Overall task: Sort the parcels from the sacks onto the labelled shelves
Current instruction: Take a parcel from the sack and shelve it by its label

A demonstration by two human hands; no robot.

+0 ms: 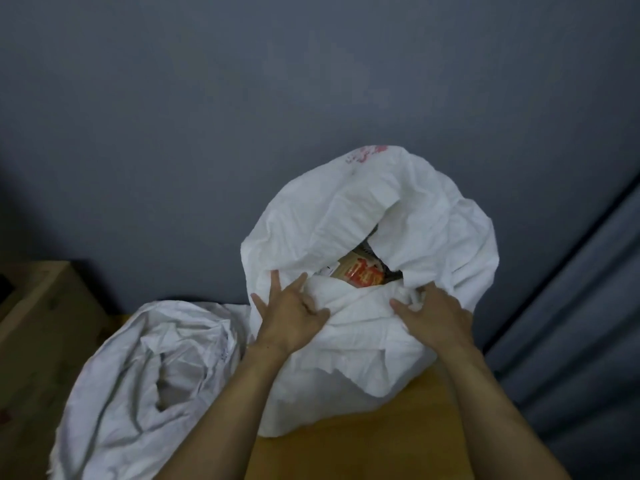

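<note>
A white woven sack stands upright on a wooden surface, its mouth open toward me. Inside the opening I see a brown parcel with a red and orange label; other contents are hidden in shadow. My left hand rests on the near rim of the sack with fingers spread, the thumb hooked over a fold. My right hand grips a bunched fold of the near rim on the right side.
A second white sack lies slumped and crumpled at the lower left. A wooden box or bench is at the far left. A grey-blue wall fills the background, with a darker vertical edge at the right.
</note>
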